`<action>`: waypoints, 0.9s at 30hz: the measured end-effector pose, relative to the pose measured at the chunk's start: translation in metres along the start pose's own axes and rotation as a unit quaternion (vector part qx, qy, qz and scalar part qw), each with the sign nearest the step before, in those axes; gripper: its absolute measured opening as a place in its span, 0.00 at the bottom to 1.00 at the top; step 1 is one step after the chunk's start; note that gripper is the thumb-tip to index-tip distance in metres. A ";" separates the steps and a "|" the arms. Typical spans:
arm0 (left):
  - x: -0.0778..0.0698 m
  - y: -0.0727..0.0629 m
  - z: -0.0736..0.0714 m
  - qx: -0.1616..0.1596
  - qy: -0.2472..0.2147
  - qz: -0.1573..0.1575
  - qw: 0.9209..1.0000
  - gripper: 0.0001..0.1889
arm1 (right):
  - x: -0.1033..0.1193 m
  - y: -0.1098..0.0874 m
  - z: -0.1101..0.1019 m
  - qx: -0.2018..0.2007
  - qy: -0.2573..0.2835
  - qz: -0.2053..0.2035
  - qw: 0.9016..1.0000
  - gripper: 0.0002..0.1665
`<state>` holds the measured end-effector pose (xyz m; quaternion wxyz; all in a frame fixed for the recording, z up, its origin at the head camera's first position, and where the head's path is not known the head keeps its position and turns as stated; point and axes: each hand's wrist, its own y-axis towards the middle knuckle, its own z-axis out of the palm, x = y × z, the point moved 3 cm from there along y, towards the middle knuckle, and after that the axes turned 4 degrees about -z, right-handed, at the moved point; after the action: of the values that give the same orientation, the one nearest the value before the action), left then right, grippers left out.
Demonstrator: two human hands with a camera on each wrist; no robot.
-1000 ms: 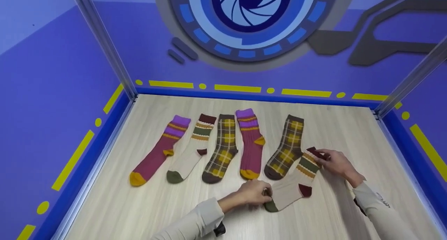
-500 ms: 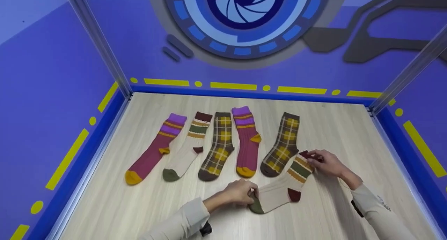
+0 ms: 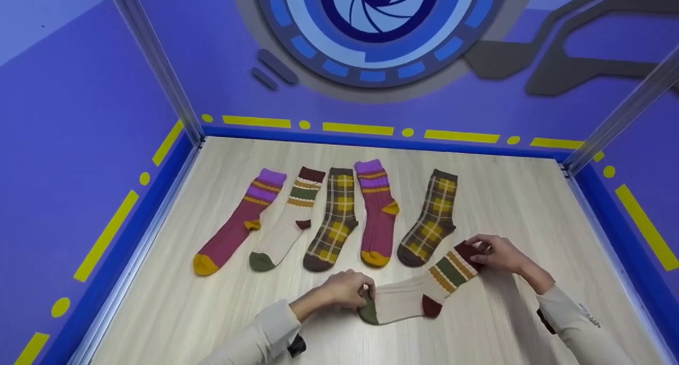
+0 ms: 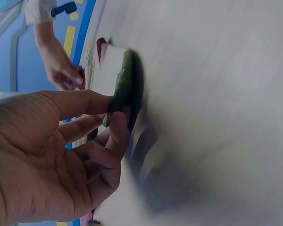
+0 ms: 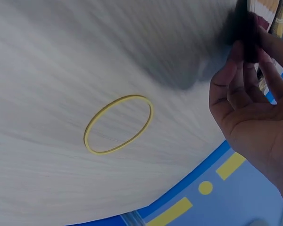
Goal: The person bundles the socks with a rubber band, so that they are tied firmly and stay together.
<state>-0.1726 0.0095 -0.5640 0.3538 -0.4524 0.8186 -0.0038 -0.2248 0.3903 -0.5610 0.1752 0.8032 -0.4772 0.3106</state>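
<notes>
A cream sock [image 3: 400, 301] with a green toe, dark red heel and striped cuff lies slanting across the near part of the table. My left hand [image 3: 345, 289] pinches its green toe [image 4: 124, 77] between thumb and fingers. At the other end, my right hand [image 3: 501, 254] pinches the dark red cuff [image 3: 469, 252], which looks nearly black in the right wrist view. Behind it lies a brown-yellow plaid sock [image 3: 431, 216]. A purple-cuffed maroon sock [image 3: 377, 216] is beyond my left hand.
Further left lie another plaid sock [image 3: 334, 216], a matching cream sock [image 3: 286, 229] and another maroon sock [image 3: 238, 222]. The right wrist view shows a thin yellow loop [image 5: 100, 113] on the table. Blue-purple panels [image 3: 371, 107] enclose the back and sides.
Both hands keep hold of the cream sock. Its toe has slid left with my left hand; the cuff has come slightly nearer and left, separating from the plaid sock. The other socks stay put.
</notes>
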 end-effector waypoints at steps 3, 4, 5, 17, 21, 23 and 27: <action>0.008 -0.005 -0.005 -0.002 -0.012 0.002 1.000 0.11 | 0.007 -0.003 0.004 0.037 0.011 0.019 0.999 0.20; 0.011 -0.007 -0.007 -0.002 -0.016 0.003 1.000 0.11 | 0.010 -0.004 0.005 0.045 0.015 0.023 0.999 0.21; 0.014 -0.009 -0.008 -0.003 -0.021 0.007 1.000 0.12 | 0.012 -0.005 0.007 0.052 0.019 0.024 0.998 0.21; 0.041 -0.026 -0.032 -0.054 -0.070 -0.023 0.996 0.10 | 0.021 -0.017 0.020 0.056 0.043 0.007 0.997 0.20; 0.043 -0.028 -0.030 -0.081 -0.072 -0.036 0.993 0.09 | 0.021 -0.019 0.026 0.025 0.033 -0.012 0.999 0.21; 0.042 -0.028 -0.027 -0.085 -0.054 -0.039 0.994 0.12 | 0.023 -0.020 0.030 0.025 0.032 -0.020 0.999 0.22; 0.043 -0.028 -0.022 -0.099 -0.006 -0.040 0.994 0.17 | 0.025 -0.021 0.036 0.033 0.032 -0.023 0.999 0.22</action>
<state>-0.1794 -0.0459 -0.5627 0.3114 -0.5179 0.7940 0.0656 -0.1859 0.3632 -0.5706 0.1711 0.8089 -0.4421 0.3477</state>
